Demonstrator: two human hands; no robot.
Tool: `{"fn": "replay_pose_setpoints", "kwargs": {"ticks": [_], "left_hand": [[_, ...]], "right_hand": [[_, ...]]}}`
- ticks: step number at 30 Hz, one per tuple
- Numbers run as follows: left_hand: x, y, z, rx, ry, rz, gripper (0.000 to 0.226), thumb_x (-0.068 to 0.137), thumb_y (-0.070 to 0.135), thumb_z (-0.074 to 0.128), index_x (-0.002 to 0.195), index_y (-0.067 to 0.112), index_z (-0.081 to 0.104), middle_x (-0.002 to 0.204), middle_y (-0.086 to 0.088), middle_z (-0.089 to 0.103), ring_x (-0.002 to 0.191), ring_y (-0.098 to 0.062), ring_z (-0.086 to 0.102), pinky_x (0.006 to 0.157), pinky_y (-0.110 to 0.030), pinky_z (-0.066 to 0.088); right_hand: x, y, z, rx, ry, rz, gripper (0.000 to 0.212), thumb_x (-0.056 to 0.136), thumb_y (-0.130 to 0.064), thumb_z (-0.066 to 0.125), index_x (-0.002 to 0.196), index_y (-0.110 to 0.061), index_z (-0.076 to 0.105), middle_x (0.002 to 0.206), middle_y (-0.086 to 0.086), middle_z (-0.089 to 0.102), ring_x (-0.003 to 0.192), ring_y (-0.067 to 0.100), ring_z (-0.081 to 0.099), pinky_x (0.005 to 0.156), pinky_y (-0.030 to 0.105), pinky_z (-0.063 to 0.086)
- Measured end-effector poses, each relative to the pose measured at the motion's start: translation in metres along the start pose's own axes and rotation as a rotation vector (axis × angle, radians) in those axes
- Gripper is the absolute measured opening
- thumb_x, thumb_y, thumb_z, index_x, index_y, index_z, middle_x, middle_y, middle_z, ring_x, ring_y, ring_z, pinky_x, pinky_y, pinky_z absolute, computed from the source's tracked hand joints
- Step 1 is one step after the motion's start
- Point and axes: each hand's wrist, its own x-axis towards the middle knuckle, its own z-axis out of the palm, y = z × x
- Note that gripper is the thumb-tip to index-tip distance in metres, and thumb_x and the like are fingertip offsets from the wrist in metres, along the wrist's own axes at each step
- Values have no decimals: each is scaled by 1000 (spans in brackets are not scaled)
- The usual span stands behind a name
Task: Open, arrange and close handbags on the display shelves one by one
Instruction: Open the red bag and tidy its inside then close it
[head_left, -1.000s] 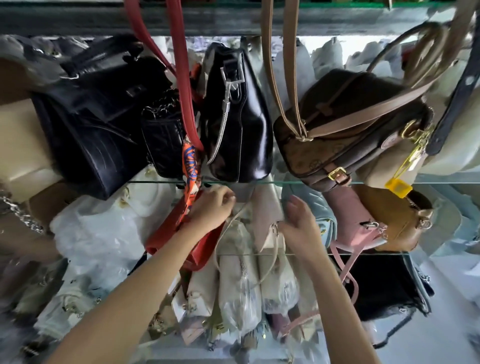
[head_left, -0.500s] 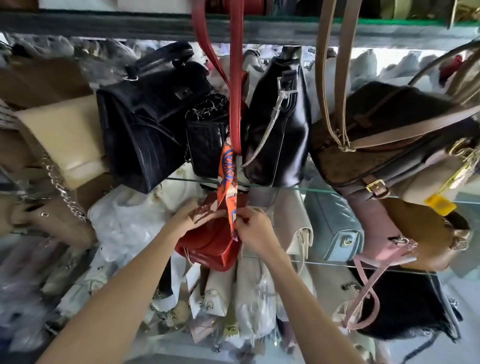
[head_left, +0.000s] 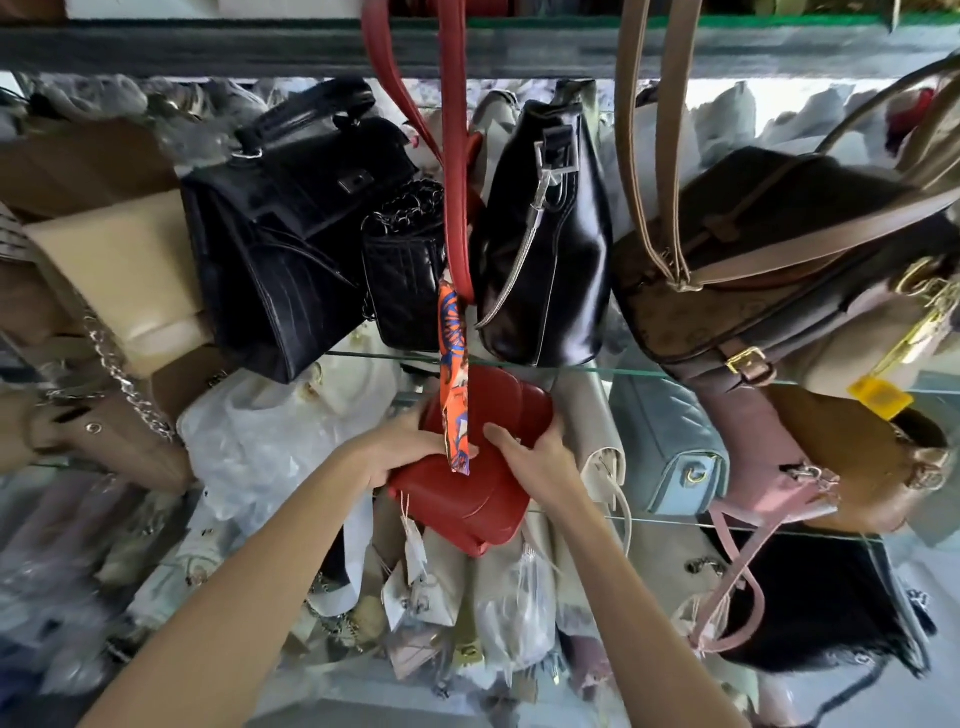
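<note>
A small red handbag (head_left: 467, 499) hangs by its red strap (head_left: 454, 171) from above, in front of the glass shelves. An orange patterned scarf (head_left: 454, 384) is tied to the strap and drapes over the bag's front. My left hand (head_left: 402, 449) grips the bag's left side. My right hand (head_left: 535, 460) holds its right side, fingers over the flap. The bag is tilted, its flap looks shut.
On the glass shelf (head_left: 649, 371) above stand a black croc bag (head_left: 280, 249), a small quilted black bag (head_left: 405, 270), a glossy black bag (head_left: 545, 249) and a brown saddle bag (head_left: 769, 270). Lower shelves hold a blue bag (head_left: 670, 447), pink and tan bags, plastic-wrapped bags.
My right hand moved left from the white wrapped bags onto the red bag. Both hands now hold the red bag, which has swung forward and turned its front up.
</note>
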Motion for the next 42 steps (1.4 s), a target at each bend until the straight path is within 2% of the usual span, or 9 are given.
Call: {"fn": "replay_pose_setpoints", "kwargs": {"ticks": [7,11,16,20,26,29,32,34,42], "left_hand": [[-7,24,-13,341,-40,158,89,68,44,87,145,19,51,123,-2,69,102,-14,69,88,-29,59],[-26,43,-13,601,-73,327,32,94,7,70,113,27,55,106,18,59,94,6,54,75,0,42],[-47,50,-11,635,-153,497,40,80,26,73,94,30,36,87,14,42,73,9,46,72,-12,40],[-56,60,2,672,-241,530,24,89,12,76,80,26,59,78,19,61,70,9,53,70,-11,42],[-87,51,32,-104,-371,433,54,35,65,96,80,36,84,89,13,79,82,1,74,71,-15,56],[-78,9,60,-477,-153,403,37,89,43,74,54,30,75,62,17,72,58,10,67,58,-8,52],[-95,-15,83,-480,101,344,17,99,52,63,88,41,55,90,39,57,82,38,47,96,6,31],[-111,-15,105,-406,28,374,59,70,78,75,114,41,59,121,21,65,118,10,60,115,-29,40],[-162,12,214,-395,260,508,61,71,37,93,121,51,60,117,11,75,106,-9,72,97,-38,57]], "right_hand": [[-18,17,-11,486,-165,62,36,79,-23,88,108,-8,74,95,9,80,86,25,78,72,49,65],[-41,22,-10,641,-196,12,46,77,-5,87,117,-10,65,104,11,80,97,31,77,82,56,63],[-70,32,-11,703,-129,-58,48,78,3,84,117,-16,64,106,11,79,97,33,75,84,62,60],[-95,52,-12,790,-90,-44,71,65,-8,90,127,-8,58,112,15,77,98,31,75,81,59,61],[-132,74,-32,1017,-2,4,58,61,0,80,115,1,59,95,11,78,84,24,76,67,40,63],[-147,76,-49,989,77,-44,63,63,-3,82,121,-4,57,102,7,79,94,25,76,73,38,63],[-158,75,-68,951,172,-52,62,70,-3,88,124,-7,58,116,14,74,104,29,74,76,40,62],[-163,77,-80,969,203,-52,54,78,3,83,125,-6,58,118,16,74,106,31,74,76,39,63],[-200,101,-136,1022,168,-63,43,83,6,76,123,-4,63,112,15,76,101,29,74,75,33,60]]}}
